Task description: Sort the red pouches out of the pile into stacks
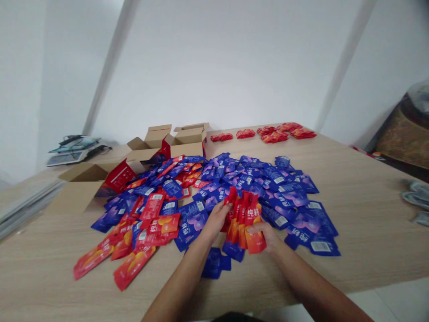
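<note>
Between my two hands a fanned bunch of red pouches point(242, 219) with orange fruit pictures is held over the table. My left hand point(218, 215) grips the bunch at its upper left side. Lower on the right edge, my right hand point(266, 233) is closed on the same bunch, its thumb across the front pouch. Blue pouches point(248, 179) lie in a wide spread pile beneath and behind the hands. To the left, loose red pouches point(154, 210) are mixed with blue ones. A single blue pouch point(212, 264) lies near my left forearm.
Open cardboard boxes point(78, 192) stand at the left and back of the wooden table point(362, 214). Small stacks of red pouches point(246, 133) line the back edge. A flat device, perhaps a scale point(72, 155), sits at the far left. Grey items point(417, 197) lie on the right.
</note>
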{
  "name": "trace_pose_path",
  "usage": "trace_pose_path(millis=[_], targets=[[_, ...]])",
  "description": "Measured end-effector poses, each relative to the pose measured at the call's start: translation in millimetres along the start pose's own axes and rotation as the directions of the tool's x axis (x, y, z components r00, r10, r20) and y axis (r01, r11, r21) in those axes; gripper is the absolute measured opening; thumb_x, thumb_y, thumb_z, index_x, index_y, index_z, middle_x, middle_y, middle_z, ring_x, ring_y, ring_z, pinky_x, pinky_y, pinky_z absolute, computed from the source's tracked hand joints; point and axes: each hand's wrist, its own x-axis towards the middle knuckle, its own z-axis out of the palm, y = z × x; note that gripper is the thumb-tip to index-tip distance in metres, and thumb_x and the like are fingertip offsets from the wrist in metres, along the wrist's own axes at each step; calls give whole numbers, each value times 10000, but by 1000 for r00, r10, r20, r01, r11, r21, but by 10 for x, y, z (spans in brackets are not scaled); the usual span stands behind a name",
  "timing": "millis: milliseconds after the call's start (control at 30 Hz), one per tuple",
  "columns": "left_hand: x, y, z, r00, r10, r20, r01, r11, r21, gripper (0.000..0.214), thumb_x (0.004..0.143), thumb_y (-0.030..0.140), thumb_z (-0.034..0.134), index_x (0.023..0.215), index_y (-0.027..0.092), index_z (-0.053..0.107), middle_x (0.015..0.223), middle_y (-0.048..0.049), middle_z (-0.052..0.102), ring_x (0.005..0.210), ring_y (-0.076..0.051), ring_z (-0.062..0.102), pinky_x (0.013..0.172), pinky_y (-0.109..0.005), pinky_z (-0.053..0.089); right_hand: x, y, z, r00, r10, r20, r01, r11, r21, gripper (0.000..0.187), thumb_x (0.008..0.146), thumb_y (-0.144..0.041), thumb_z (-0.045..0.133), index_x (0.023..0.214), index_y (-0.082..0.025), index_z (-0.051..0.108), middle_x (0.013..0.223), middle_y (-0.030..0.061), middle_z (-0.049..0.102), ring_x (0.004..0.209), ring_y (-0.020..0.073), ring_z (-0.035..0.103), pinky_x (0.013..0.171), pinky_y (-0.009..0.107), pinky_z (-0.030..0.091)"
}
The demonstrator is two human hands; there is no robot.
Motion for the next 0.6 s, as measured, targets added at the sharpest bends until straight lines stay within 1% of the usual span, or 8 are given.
trace_pose_path(millis=[100, 200, 267, 333, 400, 467, 533, 600], targets=[[15, -26, 9, 997, 82, -6, -80, 989, 124, 323, 821, 404, 512, 924, 134, 657, 827, -26, 690, 801, -195, 608, 740, -287, 454, 11, -13, -11, 998, 38, 43, -40, 998, 45, 370, 532, -129, 618, 894, -186, 669, 771, 50, 733, 787, 296, 671, 726, 425, 526], [-11, -25, 24, 982, 181, -57, -162, 956, 244, 350, 875, 407, 440, 968, 132, 637, 889, -45, 685, 836, -194, 605, 787, -302, 458, 21, -16, -34, 996, 65, 68, -70, 996, 63, 379, 523, -118, 599, 890, -192, 664, 764, 50, 730, 763, 295, 666, 719, 436, 526], [-36, -28, 33, 955, 280, -93, -233, 909, 345, 340, 901, 380, 409, 1047, 149, 611, 992, -58, 672, 922, -194, 599, 868, -316, 441, 26, -5, -55, 994, 86, 72, -91, 994, 66, 371, 513, -111, 594, 869, -191, 662, 784, 56, 730, 744, 285, 667, 714, 429, 529], [-56, -41, 34, 911, 401, -100, -319, 836, 447, 331, 913, 326, 400, 1173, 183, 547, 1148, -63, 619, 1088, -189, 547, 977, -324, 386, 27, 12, -71, 994, 85, 71, -91, 993, 74, 370, 507, -103, 595, 861, -190, 658, 821, 58, 730, 748, 276, 670, 725, 419, 527], [-73, -55, 28, 864, 500, -60, -405, 761, 507, 361, 920, 255, 376, 1266, 217, 471, 1248, -57, 557, 1201, -169, 474, 1042, -324, 332, 22, 28, -74, 996, 64, 64, -69, 994, 81, 382, 505, -97, 596, 871, -190, 655, 853, 56, 730, 768, 272, 672, 746, 412, 523], [-92, -53, 21, 840, 542, 19, -468, 706, 532, 359, 916, 184, 338, 1236, 224, 497, 1219, -55, 565, 1167, -157, 495, 1018, -317, 358, 10, 30, -59, 997, 52, 52, -56, 995, 79, 393, 505, -91, 598, 880, -194, 654, 862, 52, 730, 785, 272, 673, 760, 409, 520], [-120, -16, 22, 845, 527, 94, -484, 677, 554, 344, 904, 139, 317, 1115, 212, 579, 1116, -56, 601, 1056, -156, 547, 944, -307, 411, -5, 12, -29, 997, 57, 42, -61, 995, 81, 396, 499, -86, 597, 873, -200, 657, 847, 46, 732, 786, 273, 673, 762, 407, 521], [-158, 56, 36, 867, 479, 136, -461, 668, 585, 323, 906, 149, 322, 1026, 203, 617, 1034, -54, 620, 988, -163, 559, 898, -308, 429, -18, -19, 7, 997, 67, 33, -70, 993, 92, 385, 490, -91, 594, 851, -209, 660, 812, 35, 733, 776, 275, 674, 755, 410, 526]])
